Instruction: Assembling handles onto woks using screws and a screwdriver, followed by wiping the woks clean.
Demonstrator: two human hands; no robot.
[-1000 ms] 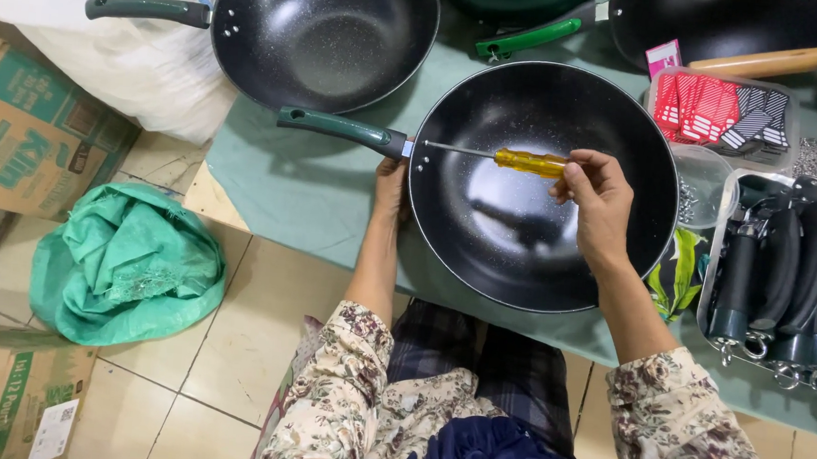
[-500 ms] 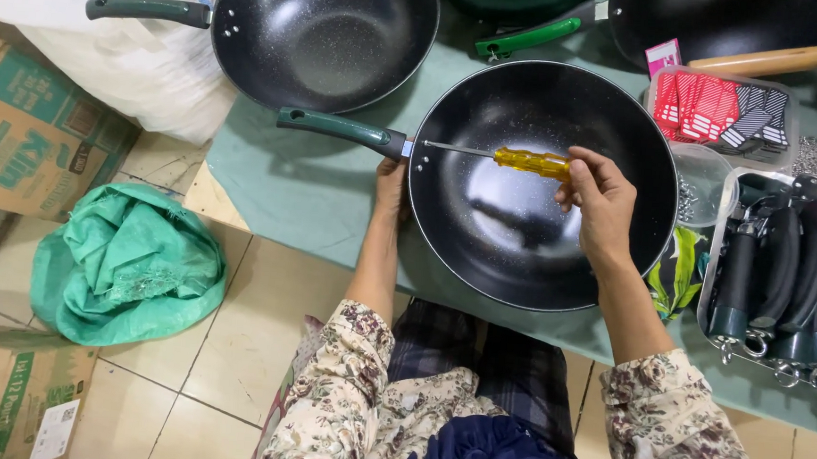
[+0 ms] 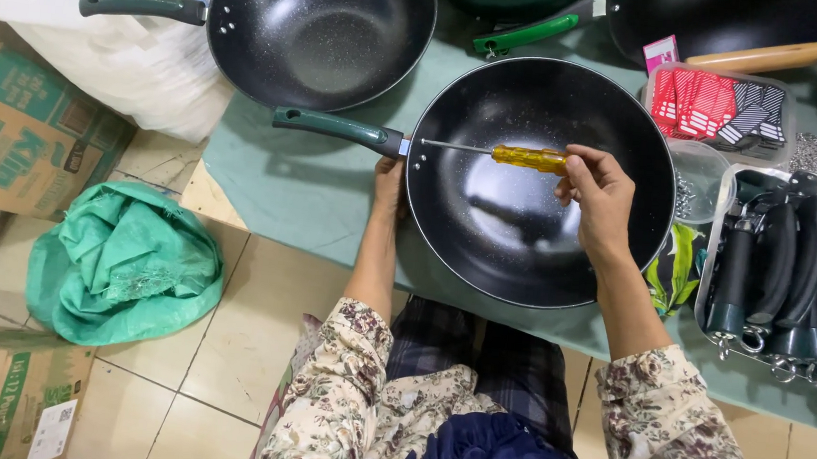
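A black wok (image 3: 523, 218) with a green handle (image 3: 334, 126) rests on the pale green table (image 3: 279, 184) in front of me. My right hand (image 3: 599, 199) grips a screwdriver (image 3: 526, 157) with a yellow handle; its tip touches the wok's inner wall where the handle joins. My left hand (image 3: 390, 176) is under the wok's outer rim beside that joint, its fingers hidden by the pan.
A second black wok (image 3: 321, 30) with a green handle lies behind. More pans sit at the top right. A clear tub of red and black tags (image 3: 718, 107) and a tray of black handles (image 3: 784, 271) stand right. Cardboard boxes (image 3: 18, 130) and a green sack (image 3: 123, 259) lie on the floor.
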